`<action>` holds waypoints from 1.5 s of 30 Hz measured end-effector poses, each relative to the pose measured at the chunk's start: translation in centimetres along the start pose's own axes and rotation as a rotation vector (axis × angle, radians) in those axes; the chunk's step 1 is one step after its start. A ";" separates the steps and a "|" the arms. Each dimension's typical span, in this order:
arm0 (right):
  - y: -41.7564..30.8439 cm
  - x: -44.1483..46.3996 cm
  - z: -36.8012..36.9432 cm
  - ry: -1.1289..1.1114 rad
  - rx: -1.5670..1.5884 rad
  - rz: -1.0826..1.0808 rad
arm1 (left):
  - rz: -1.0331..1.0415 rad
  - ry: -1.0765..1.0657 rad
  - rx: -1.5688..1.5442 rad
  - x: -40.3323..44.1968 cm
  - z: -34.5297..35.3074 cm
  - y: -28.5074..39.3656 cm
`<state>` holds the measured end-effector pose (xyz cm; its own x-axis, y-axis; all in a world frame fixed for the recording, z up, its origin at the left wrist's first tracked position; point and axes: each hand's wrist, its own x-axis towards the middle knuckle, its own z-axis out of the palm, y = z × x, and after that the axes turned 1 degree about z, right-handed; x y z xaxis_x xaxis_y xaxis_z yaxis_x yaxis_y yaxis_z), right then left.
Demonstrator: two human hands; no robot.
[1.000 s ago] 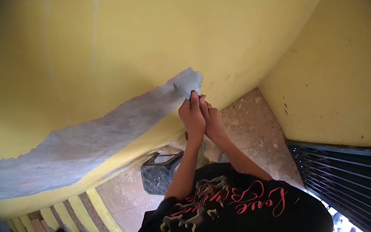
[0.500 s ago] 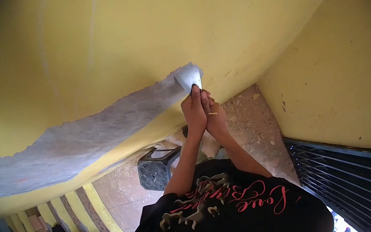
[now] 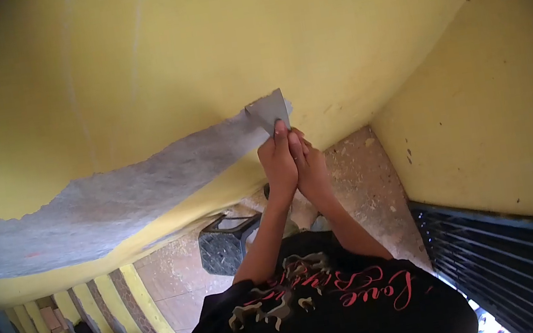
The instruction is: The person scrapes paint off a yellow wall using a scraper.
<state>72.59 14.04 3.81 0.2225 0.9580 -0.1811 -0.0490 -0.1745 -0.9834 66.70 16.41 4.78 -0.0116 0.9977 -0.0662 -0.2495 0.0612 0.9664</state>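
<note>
Both my hands are closed together around the handle of a putty knife (image 3: 268, 110). My left hand (image 3: 277, 162) has its thumb laid along the base of the blade. Pressed up beside it on the right, my right hand (image 3: 310, 167) wraps the same handle, which the fingers mostly hide. The wide metal blade lies against the yellow wall (image 3: 195, 60), with its edge at the upper right end of a bare grey strip (image 3: 139, 189). Ragged yellow paint borders that strip along its top.
A dark stool (image 3: 222, 250) stands on the speckled floor (image 3: 368, 179), left of my arms. Yellow-edged steps (image 3: 137, 306) with several small items lie at lower left. A second yellow wall (image 3: 481, 127) meets the first at right, above a dark metal grille (image 3: 500, 255).
The blade has tilted slightly and now looks duller grey, its edge still at the paint border. A small yellow flake on my right hand is gone. Both hands keep their grip.
</note>
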 end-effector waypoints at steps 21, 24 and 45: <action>0.1 0.0 0.9 0.107 -0.054 -0.055 | -0.016 0.049 0.110 0.5 -0.9 -0.8; 1.1 0.3 0.8 0.056 -0.052 0.020 | 0.033 0.004 0.026 0.2 -0.5 -0.3; 0.2 0.2 1.2 0.172 -0.075 -0.116 | -0.071 0.019 0.106 0.2 -1.0 -0.7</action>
<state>71.47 14.47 3.54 0.3856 0.9208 -0.0592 0.0581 -0.0883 -0.9944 65.92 16.58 3.88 -0.0160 0.9902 -0.1388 -0.1469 0.1350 0.9799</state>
